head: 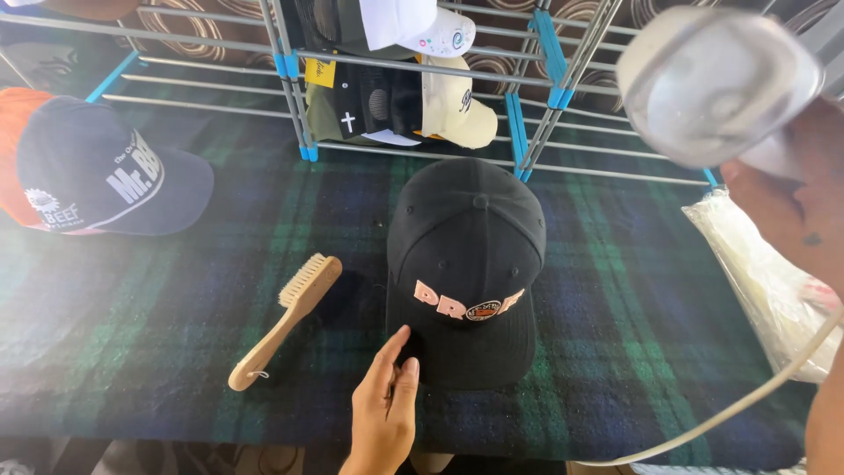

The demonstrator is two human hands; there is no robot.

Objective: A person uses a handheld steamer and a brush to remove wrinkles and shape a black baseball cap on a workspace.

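A black baseball cap (466, 255) with pink letters on its front lies on the dark plaid cloth (615, 290), brim toward me. My left hand (384, 405) reaches in from below, fingertips touching the left edge of the brim. My right hand (796, 207) is raised at the upper right, gripping a white handheld steamer (716, 84) whose clear rounded head is close to the camera and blurred. A white cord (730, 409) trails down from it. A wooden-handled brush (286, 321) lies left of the cap.
A navy cap with an orange back (88, 167) sits at the far left. A grey wire rack with blue joints (519, 114) stands behind, holding several caps (440, 97). A clear plastic bag (765, 281) lies at the right edge.
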